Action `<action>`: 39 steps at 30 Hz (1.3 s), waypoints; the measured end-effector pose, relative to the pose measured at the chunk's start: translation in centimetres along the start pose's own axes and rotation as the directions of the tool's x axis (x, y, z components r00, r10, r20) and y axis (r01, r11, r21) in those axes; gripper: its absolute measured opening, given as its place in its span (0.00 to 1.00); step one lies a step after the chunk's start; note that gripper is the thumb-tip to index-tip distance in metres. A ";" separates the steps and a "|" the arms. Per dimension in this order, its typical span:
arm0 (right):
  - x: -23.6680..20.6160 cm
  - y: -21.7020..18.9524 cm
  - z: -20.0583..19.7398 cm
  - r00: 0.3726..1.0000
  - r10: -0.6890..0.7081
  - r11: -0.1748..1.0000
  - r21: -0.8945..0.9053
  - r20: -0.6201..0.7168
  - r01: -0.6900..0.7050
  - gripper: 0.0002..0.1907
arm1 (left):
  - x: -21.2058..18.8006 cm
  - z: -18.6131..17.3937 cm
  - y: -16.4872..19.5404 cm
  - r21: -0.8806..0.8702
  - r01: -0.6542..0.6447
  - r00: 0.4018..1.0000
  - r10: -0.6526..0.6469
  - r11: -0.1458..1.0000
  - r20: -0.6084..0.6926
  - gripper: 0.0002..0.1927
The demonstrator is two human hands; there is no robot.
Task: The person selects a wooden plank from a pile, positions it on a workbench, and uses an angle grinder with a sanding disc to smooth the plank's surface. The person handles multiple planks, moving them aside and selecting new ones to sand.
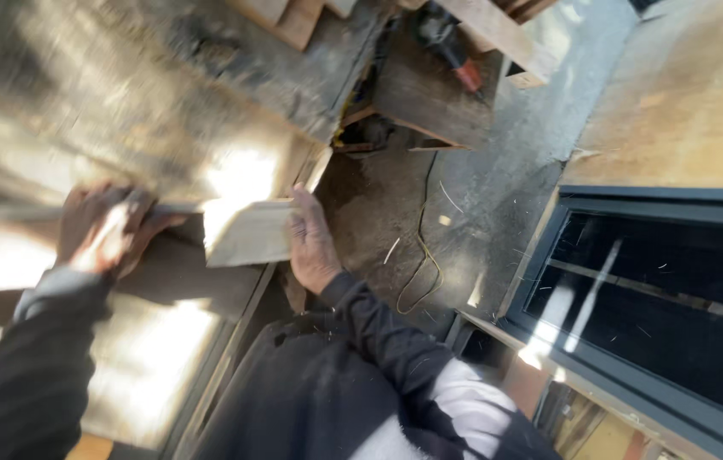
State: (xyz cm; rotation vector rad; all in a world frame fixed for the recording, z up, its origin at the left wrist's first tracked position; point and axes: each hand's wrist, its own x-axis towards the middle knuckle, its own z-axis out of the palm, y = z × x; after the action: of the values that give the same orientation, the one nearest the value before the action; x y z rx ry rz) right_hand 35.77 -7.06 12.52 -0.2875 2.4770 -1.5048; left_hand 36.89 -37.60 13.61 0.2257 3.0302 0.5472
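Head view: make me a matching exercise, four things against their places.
Things:
1. left hand
2. right hand
3. cord
4. dark frame

Places:
A. on the floor, in a loop
B. at the plank's right end
C. at the right of the picture
D. on the plank, toward its left

Pairs: 1-D, 2-B, 3-A, 4-C
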 end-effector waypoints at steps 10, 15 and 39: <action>10.2 2.9 -7.5 0.949 -0.193 0.866 -0.411 0.248 0.284 0.28 | -4.2 6.4 6.7 -0.086 0.326 0.932 -0.336 0.941 -0.140 0.13; 14.1 9.4 -14.6 0.990 -0.142 0.984 0.112 0.008 0.140 0.21 | -1.1 6.1 5.1 0.085 0.297 0.952 -0.288 0.951 -0.101 0.16; 46.2 39.8 -38.2 0.731 0.620 0.644 -0.716 0.284 -0.269 0.49 | 11.4 15.5 22.2 0.401 0.637 0.746 -0.658 0.658 -0.104 0.13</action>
State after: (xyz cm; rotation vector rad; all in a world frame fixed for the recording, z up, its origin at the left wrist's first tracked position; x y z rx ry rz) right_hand -21.50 30.20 -10.05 -0.1042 2.2576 -0.2696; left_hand 29.78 -9.98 6.61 -0.8065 2.8299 -0.1683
